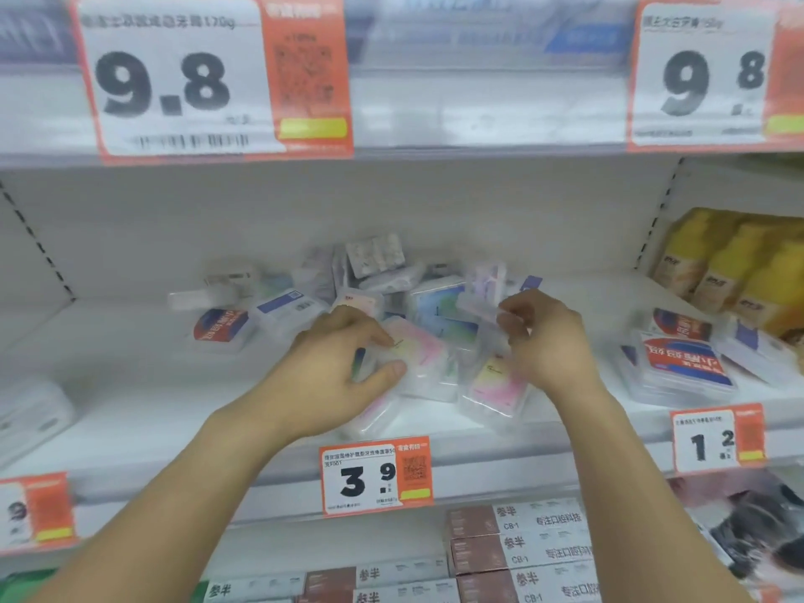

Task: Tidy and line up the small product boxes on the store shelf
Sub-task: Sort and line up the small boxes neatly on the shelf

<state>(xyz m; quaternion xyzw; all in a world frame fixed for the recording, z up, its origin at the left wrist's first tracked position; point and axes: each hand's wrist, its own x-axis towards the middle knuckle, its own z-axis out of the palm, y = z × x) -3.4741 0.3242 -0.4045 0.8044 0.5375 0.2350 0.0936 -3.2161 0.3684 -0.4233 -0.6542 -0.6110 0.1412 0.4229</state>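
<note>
A jumbled heap of small clear plastic product boxes (391,280) lies in the middle of the white shelf (130,367). My left hand (335,363) grips a pastel pink-and-yellow box (417,354) at the front of the heap, thumb under its near edge. My right hand (544,337) pinches a small clear box (478,304) at its fingertips, held just above the pile. Another pastel box (496,389) lies below that hand. The image is blurred by motion.
Red-labelled boxes lie loose at the left (222,328) and stacked at the right (683,367). Yellow packets (735,267) stand at the far right. Price tags (376,474) hang on the shelf's front rail. Brown-and-white cartons (517,541) fill the shelf below.
</note>
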